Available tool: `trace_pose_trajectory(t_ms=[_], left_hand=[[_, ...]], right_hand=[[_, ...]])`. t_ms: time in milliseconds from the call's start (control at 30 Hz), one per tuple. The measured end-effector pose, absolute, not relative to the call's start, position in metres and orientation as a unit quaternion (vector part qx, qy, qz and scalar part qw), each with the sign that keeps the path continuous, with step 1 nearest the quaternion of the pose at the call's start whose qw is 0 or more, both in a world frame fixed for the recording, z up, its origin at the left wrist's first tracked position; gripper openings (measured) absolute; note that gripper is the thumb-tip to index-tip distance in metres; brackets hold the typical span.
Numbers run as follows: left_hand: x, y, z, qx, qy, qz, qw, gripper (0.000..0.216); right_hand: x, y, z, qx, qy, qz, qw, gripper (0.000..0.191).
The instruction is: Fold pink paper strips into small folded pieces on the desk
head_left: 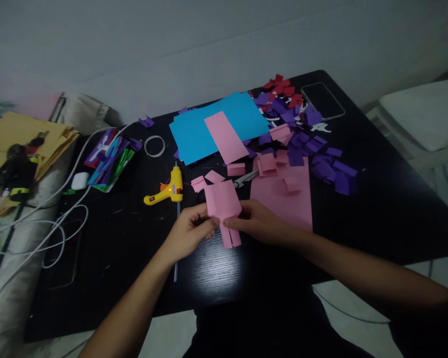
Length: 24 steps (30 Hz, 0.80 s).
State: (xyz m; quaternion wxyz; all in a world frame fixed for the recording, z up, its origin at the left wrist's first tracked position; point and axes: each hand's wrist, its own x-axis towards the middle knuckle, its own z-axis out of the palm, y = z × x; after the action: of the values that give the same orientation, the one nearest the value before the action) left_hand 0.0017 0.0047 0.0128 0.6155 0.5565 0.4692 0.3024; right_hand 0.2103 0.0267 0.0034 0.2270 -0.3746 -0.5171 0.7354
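I hold a cut pink paper piece (224, 206) over the black table (134, 258), near its front edge. My left hand (188, 232) pinches its left side and my right hand (259, 223) pinches its right side. Narrow strips of the piece hang down between the two hands. A larger pink sheet (283, 196) lies just right of my hands, with small folded pink bits on it. Scissors (245, 179) lie just behind the held piece. A yellow glue gun (166, 190) sits to the left of it, its light glowing.
Blue paper sheets (194, 132) with a pink strip (225, 137) on top lie at the back. Purple scraps (321, 159) and red scraps (281, 89) spread to the right, by a phone (323, 100). A tape roll (155, 145), coloured paper stack (110, 159), white charger and cables (59, 214) lie left.
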Motion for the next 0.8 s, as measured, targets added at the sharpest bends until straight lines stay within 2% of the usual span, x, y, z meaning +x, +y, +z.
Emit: trace_pose_trajectory(t_ms=[367,500,800], left_hand=[[-0.012,0.009,0.011,0.517,0.488,0.363,0.602,0.015],[-0.004,0.006,0.011,0.511,0.463,0.335,0.642,0.016],[0.004,0.004,0.009,0.521,0.484,0.326,0.623,0.021]], right_hand=[[0.213,0.029,0.003,-0.406,-0.521,0.713,0.233,0.017],[0.212,0.028,0.003,-0.374,-0.510,0.734,0.247,0.016],[0.210,0.028,0.002,-0.398,-0.485,0.722,0.292,0.026]])
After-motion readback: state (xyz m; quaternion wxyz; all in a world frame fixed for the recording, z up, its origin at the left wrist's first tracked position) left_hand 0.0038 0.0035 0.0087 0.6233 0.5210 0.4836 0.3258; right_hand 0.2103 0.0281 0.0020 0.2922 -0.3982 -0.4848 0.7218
